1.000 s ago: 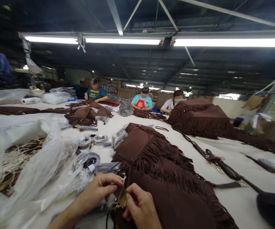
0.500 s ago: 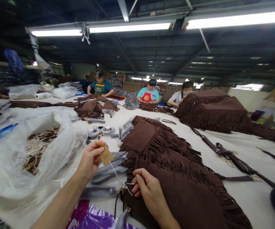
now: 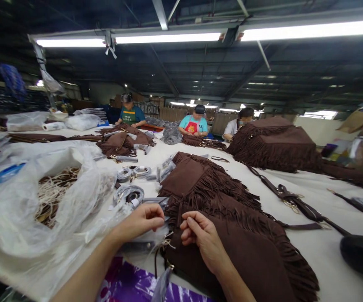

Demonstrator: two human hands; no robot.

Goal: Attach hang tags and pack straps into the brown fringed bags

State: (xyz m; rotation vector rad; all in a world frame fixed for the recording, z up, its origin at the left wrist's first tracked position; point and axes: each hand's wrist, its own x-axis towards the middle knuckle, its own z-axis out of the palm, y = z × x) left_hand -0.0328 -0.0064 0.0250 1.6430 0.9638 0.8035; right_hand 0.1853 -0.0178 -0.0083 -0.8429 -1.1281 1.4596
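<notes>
My left hand (image 3: 146, 219) hovers by the near left corner of a dark brown fringed bag (image 3: 241, 247), its fingers curled to the thumb. Whatever they may hold is hidden. Over the bag's front panel, my right hand (image 3: 202, 235) has thumb and forefinger pinched together; I cannot make out anything between them. Just below both hands, a tuft of white string (image 3: 168, 242) sticks out at the bag's corner beside a brown cord. The tan paper tag does not show. More fringed bags (image 3: 187, 174) lie overlapped behind the nearest one.
A clear plastic bag (image 3: 14, 218) full of stringed tags stands left. Coiled wrapped straps (image 3: 129, 193) lie mid-table, purple plastic (image 3: 131, 281) at the front edge. Brown straps (image 3: 290, 201) and a tall bag pile (image 3: 272, 144) occupy the right. Three people work across the table (image 3: 313, 180).
My left hand has come down and right, towards my right hand, and the tan tag it held is out of sight. My right hand has lifted slightly off the string. The view has shifted a little.
</notes>
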